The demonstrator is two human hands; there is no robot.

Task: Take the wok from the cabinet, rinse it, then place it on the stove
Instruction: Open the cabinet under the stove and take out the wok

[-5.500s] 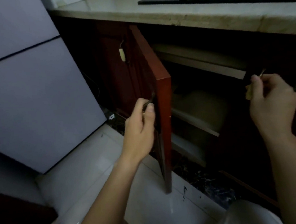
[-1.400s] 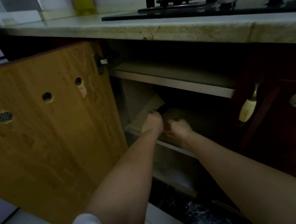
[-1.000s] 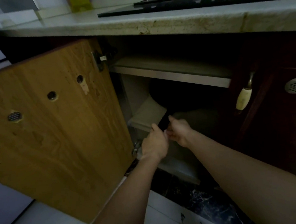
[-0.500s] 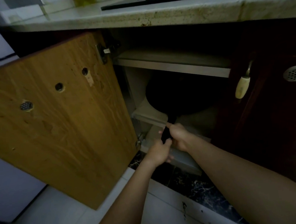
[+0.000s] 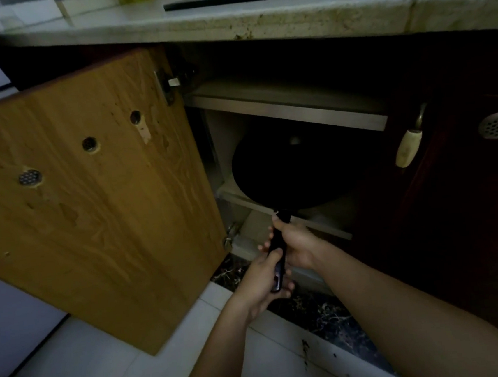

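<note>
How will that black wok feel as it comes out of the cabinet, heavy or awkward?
Probably front-heavy: the wok has a wide bowl on a long thin handle, and both the left hand and right hand grip it. It looks rigid, and likely to tip bowl-down if held loosely.

Two bare forearms come in from the lower edge of the view, with no sleeve, cuff or glove anywhere along their visible length. The left hand (image 5: pixel 264 278) and the right hand (image 5: pixel 297 240) are both uncovered, and no ring, watch, strap or bracelet shows at fingers or wrists. The right forearm looks thicker, being nearer the camera, and lies in deeper shadow than the left. Fingernails are too small and dim to make out, and no clothing appears
</note>
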